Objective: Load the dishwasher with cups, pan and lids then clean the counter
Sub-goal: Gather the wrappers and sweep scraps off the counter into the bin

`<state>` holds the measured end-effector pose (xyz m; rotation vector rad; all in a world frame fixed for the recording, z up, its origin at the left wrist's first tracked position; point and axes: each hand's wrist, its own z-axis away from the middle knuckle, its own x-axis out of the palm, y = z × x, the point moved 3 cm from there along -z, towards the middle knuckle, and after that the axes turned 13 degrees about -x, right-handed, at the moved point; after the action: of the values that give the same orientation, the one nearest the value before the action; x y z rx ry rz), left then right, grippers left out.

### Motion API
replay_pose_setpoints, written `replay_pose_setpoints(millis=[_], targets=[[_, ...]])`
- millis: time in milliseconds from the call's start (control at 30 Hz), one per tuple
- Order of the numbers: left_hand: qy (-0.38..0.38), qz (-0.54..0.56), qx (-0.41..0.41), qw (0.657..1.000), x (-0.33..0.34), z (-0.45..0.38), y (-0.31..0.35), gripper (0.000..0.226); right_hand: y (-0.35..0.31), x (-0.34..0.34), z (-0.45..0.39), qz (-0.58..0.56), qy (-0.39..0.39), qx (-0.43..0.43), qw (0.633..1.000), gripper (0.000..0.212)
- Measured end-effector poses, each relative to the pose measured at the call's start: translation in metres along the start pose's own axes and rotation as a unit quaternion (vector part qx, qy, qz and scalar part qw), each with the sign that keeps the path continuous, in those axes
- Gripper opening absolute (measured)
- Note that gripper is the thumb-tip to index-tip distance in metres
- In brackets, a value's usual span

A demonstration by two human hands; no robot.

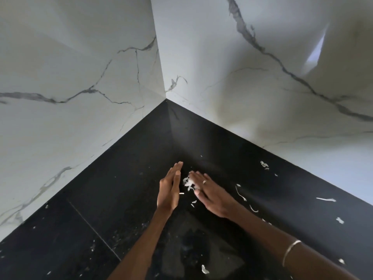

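Observation:
A black stone counter [129, 195] fills the corner between two white marble walls. My left hand [169, 188] stands on its edge with straight fingers, palm facing right. My right hand [210, 193], wearing a ring, lies flat with straight fingers on the counter, angled toward the left hand. Between the two hands sits a small heap of white scraps [187, 181], partly under my right fingertips. No cups, pan, lids or dishwasher are in view.
Several loose white scraps lie scattered on the counter to the right [326, 199] and near the front [204, 269]. The marble walls [80, 77] close the counter at left and back. A seam [94, 231] crosses the counter at left.

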<state>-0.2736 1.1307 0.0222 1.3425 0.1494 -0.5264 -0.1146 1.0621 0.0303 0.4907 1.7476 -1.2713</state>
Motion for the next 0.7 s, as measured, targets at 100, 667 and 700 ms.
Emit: replay_pose_setpoints(millis=[100, 667, 700], targets=[[-0.01, -0.017, 0.008, 1.0, 0.0, 0.001, 0.001, 0.043, 0.009, -0.024, 0.028, -0.007, 0.071, -0.001, 0.997, 0.057], [-0.044, -0.147, 0.085, 0.985, 0.013, 0.005, 0.001, 0.057, 0.038, -0.022, 0.062, 0.051, 0.065, 0.142, 0.986, 0.082], [-0.052, -0.145, 0.09, 0.984, 0.017, 0.01, 0.001, 0.057, 0.034, -0.022, 0.062, 0.018, 0.071, 0.132, 0.989, 0.076]])
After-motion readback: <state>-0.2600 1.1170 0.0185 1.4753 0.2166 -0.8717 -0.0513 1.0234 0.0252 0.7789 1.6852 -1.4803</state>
